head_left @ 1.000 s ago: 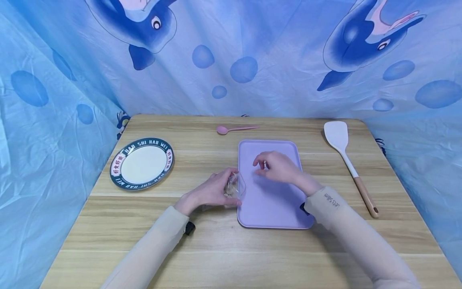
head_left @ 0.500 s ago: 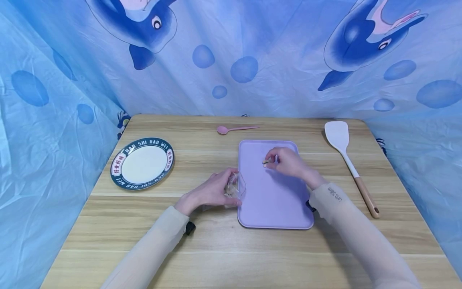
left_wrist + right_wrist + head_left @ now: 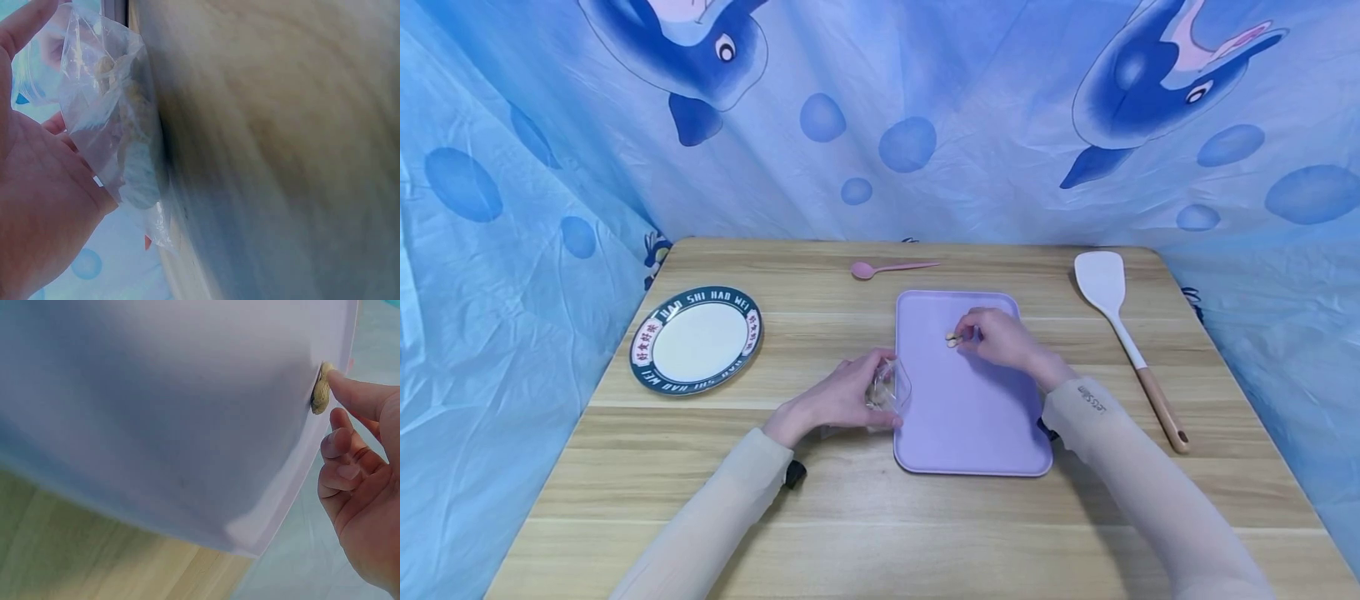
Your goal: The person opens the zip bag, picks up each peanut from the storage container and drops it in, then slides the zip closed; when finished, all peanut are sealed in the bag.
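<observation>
A peanut in its shell [image 3: 321, 390] lies low over the purple tray [image 3: 970, 433], near the tray's upper middle in the head view. My right hand [image 3: 1000, 337] pinches it at one end, the thumb tip right on the shell. The other right fingers curl loosely behind. At the tray's left edge my left hand [image 3: 842, 396] holds a clear plastic bag [image 3: 106, 119], thumb on one side and fingers on the other. Tan, peanut-like pieces [image 3: 134, 112] show through the film. The bag's near part is hidden under the left hand in the head view.
A white plate with a dark green lettered rim [image 3: 748, 358] stands at the left. A pink spoon [image 3: 862, 270] lies behind the tray. On the right is a white spatula with a wooden handle [image 3: 1157, 404]. A blue dolphin curtain [image 3: 970, 200] hangs behind the wooden table [image 3: 820, 542].
My right hand has moved right and a little down over the tray, and the peanut has come into sight at its fingertips. The left hand and bag have stayed put.
</observation>
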Tool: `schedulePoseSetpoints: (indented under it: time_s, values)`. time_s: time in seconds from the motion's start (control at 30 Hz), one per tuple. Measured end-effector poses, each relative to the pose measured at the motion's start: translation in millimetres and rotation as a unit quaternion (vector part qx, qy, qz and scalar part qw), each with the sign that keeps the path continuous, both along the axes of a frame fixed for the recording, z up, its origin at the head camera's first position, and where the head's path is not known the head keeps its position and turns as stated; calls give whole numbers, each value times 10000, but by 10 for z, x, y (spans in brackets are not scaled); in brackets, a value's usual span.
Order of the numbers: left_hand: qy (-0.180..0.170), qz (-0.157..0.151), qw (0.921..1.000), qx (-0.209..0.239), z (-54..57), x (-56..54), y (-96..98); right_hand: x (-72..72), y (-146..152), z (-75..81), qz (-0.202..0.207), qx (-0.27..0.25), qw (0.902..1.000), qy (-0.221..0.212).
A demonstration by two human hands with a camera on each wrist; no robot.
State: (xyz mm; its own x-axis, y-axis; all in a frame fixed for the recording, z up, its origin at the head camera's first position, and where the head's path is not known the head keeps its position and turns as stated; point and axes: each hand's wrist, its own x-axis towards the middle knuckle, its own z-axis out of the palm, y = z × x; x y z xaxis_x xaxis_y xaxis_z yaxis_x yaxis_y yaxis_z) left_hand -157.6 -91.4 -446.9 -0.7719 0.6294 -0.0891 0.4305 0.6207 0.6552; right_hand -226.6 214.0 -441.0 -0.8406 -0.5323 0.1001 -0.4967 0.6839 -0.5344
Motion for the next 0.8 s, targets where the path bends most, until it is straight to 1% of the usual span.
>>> schedulePoseSetpoints:
  time_s: [0.13, 0.33, 0.5, 0.8]
  values:
    - [5, 5, 10000, -2, -4, -2, 0, -10, -14, -11, 54, 166, 9998, 3]
    - [49, 7, 10000, 20, -14, -4, -1, -20, -43, -15, 25, 458, 9989, 49]
    - [22, 1, 10000, 41, -17, -1, -6, -18, -56, -16, 35, 636, 9980, -7]
    - [49, 2, 10000, 55, -12, 0, -9, -14, -73, -22, -19, 664, 9978, -43]
